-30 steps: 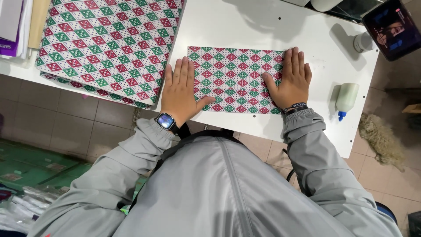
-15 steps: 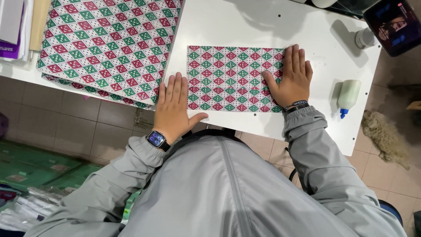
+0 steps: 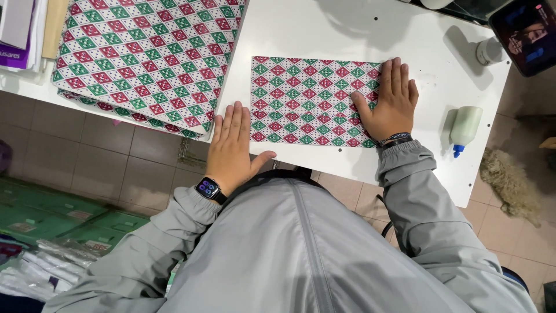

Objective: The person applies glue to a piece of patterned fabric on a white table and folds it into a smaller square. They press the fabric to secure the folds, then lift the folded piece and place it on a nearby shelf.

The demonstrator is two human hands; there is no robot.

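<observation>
A folded paper piece (image 3: 315,99) lay flat on the tabletop (image 3: 347,35), near its front edge. The right hand (image 3: 389,99) rested flat on the piece's right end. The left hand (image 3: 231,145) lay at the tabletop's front edge, just left of the piece, its fingertips beside the piece's left edge. A stack of paper sheets (image 3: 145,58) lay to the left, overhanging the edge. A glue bottle (image 3: 464,128) lay on its side right of the right hand, and a round cap (image 3: 489,51) sat behind it. A phone (image 3: 527,32) lay at the far right corner.

White table (image 3: 347,35) stands over a beige tiled floor (image 3: 87,122)
</observation>
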